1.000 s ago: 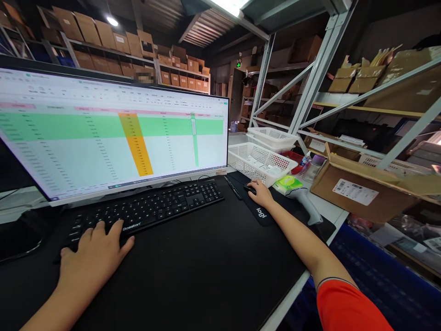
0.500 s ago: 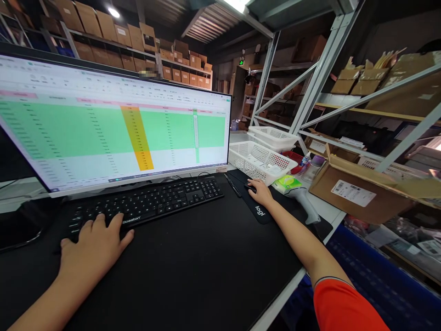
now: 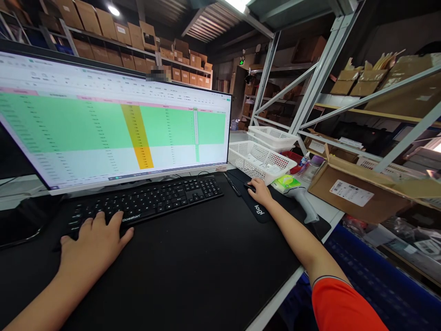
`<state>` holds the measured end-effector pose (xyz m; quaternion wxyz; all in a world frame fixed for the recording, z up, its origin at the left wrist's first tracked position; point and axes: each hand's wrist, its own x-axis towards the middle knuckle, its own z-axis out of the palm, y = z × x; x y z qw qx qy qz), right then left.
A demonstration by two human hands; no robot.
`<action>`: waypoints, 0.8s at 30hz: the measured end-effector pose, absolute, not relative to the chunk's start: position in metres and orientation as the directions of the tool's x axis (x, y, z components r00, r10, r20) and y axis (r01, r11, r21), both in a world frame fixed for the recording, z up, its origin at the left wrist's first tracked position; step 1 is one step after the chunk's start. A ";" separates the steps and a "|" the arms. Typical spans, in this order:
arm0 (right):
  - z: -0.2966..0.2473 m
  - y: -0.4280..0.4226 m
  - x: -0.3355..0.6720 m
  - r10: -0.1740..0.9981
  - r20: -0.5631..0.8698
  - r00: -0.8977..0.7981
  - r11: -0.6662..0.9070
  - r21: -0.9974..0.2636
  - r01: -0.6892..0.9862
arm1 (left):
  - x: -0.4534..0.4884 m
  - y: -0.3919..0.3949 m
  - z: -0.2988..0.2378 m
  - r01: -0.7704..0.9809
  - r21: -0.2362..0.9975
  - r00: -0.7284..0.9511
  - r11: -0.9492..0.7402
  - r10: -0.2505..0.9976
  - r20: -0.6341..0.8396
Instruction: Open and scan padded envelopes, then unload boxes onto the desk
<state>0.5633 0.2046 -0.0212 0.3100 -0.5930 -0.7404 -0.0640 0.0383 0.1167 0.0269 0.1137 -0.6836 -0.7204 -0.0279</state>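
Note:
My left hand (image 3: 93,243) rests with spread fingers on the lower left keys of a black keyboard (image 3: 165,197). On the right, my right hand (image 3: 260,191) is curled over a dark computer mouse (image 3: 249,186), mostly hidden under the fingers. The mouse sits on a black mouse pad (image 3: 258,214) with white lettering. Between keyboard and pad lies a black pen (image 3: 232,185). Behind the keyboard stands a monitor (image 3: 172,133) showing a spreadsheet with green rows and an orange column; its text is too small to read.
Right of the mouse pad are a grey handheld scanner (image 3: 305,204), a green-and-white packet (image 3: 286,182) and white perforated baskets (image 3: 262,161). An open cardboard box (image 3: 358,188) stands at the table's right edge. Metal shelving (image 3: 299,92) rises behind it.
The view has shifted very slightly. Both hands keep their places on the keyboard and mouse, and the spreadsheet looks much the same.

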 end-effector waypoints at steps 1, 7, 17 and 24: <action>-0.021 0.205 0.563 0.835 0.539 -0.109 0.299 -0.278 0.913 | 0.038 0.117 0.027 0.992 -0.112 -0.041 0.064 0.980 0.196; -0.020 0.205 0.565 0.846 0.517 -0.132 0.325 -0.304 0.895 | 0.038 0.117 0.027 0.994 -0.079 -0.059 0.074 0.981 0.184; -0.022 0.205 0.566 0.829 0.543 -0.132 0.332 -0.288 0.898 | 0.040 0.116 0.026 0.992 -0.109 -0.043 0.066 0.979 0.201; -0.022 0.205 0.567 0.851 0.514 -0.114 0.312 -0.319 0.895 | 0.038 0.116 0.023 0.994 -0.096 -0.029 0.052 0.974 0.227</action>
